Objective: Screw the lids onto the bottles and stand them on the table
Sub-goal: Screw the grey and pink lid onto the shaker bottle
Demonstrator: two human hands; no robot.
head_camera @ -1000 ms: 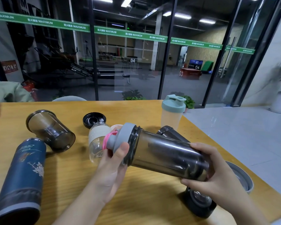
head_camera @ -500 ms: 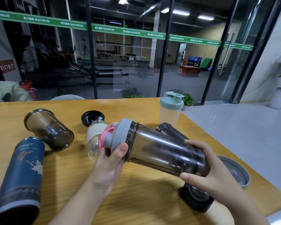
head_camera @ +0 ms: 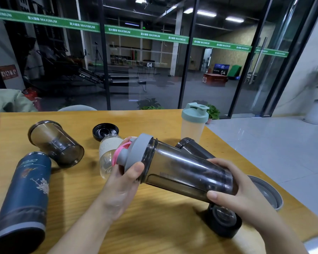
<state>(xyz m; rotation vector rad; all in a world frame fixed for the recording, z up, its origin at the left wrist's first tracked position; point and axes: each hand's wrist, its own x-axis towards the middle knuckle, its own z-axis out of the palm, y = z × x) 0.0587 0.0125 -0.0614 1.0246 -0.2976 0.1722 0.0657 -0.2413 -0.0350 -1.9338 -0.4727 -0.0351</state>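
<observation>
Held above the wooden table (head_camera: 154,226), tilted with its lid end up and to the left: a smoky dark translucent plastic shaker bottle (head_camera: 184,173), seemingly empty inside, though the tint makes that hard to confirm. Left hand (head_camera: 121,187) wrapped round its grey screw lid with a pink loop (head_camera: 134,153), thumb pressed across the rim. Right hand (head_camera: 233,187) curled round the base end, fingers over the top and thumb below. Standing upright near the far edge: a frosted pale shaker with a mint-green lid (head_camera: 194,120), closed, no contents visible. Lying on their sides: a short smoky open cup (head_camera: 55,143), a dark blue flower-printed flask (head_camera: 24,198), a clear bottle with a white sleeve (head_camera: 108,154) and another dark shaker body (head_camera: 193,148) behind the held one. Loose on the table: a black cap (head_camera: 105,130), mouth up; a black lid (head_camera: 224,222) under the right wrist; a grey lid (head_camera: 266,191) at the right edge.
</observation>
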